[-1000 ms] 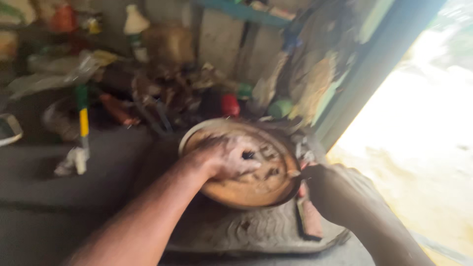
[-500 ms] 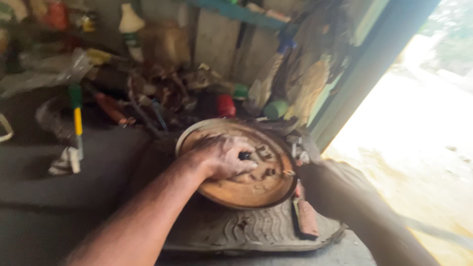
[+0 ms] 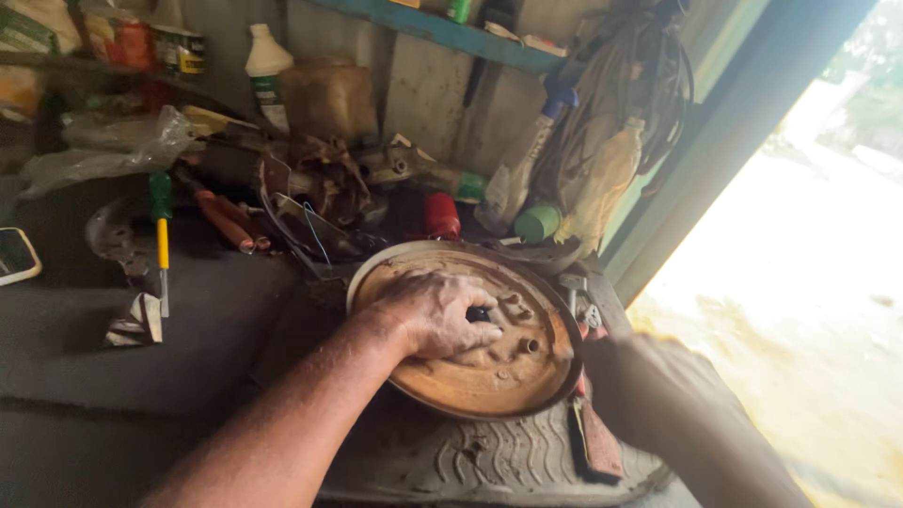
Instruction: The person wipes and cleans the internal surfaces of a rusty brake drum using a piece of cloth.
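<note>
Head view: rusty disc (image 3: 489, 376) under left hand (image 3: 435, 313)

The bare left forearm is extended from the lower left toward frame centre, its grimy left hand (image 3: 437, 312) laid palm-down, fingers curled. The right hand (image 3: 625, 386) is seen blurred at lower right.

The single head-worn camera looked steeply down and forward from close above the left hand (image 3: 435, 315), which sat mid-frame; beyond it rose cluttered shelves, and to its right a bright doorway.
</note>
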